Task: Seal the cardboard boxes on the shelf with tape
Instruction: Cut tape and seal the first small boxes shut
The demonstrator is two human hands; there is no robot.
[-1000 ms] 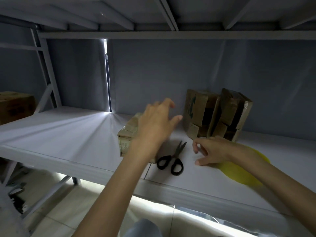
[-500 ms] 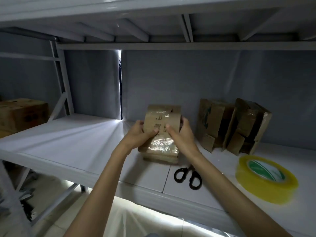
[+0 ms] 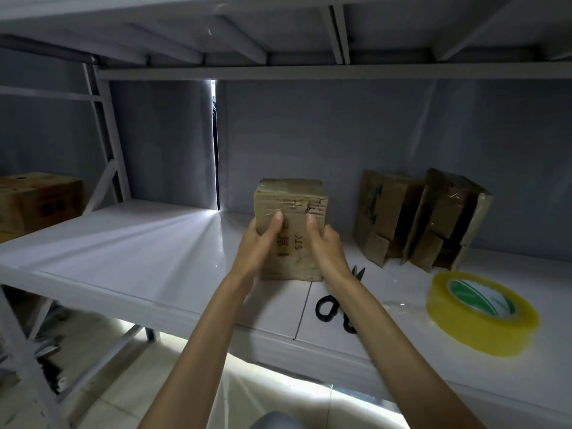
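Observation:
A small cardboard box (image 3: 291, 196) stands on end on the white shelf (image 3: 123, 252), its taped top edge facing up. My left hand (image 3: 258, 243) grips its left side with the thumb pressed on the front face. Opposite it, my right hand (image 3: 325, 243) grips the right side, thumb also on the front. A roll of yellow tape (image 3: 483, 311) lies flat at the right. Black scissors (image 3: 334, 305) lie on the shelf, partly hidden under my right forearm.
Two more cardboard boxes (image 3: 421, 218) with loose flaps lean against the grey back wall at the right. A larger carton (image 3: 37, 199) sits at the far left. An upper shelf (image 3: 278, 35) hangs low overhead. The shelf's front edge runs below my forearms.
My hands left the shelf surface, took the small box from both sides and turned it from lying flat to standing on end. The view has moved closer.

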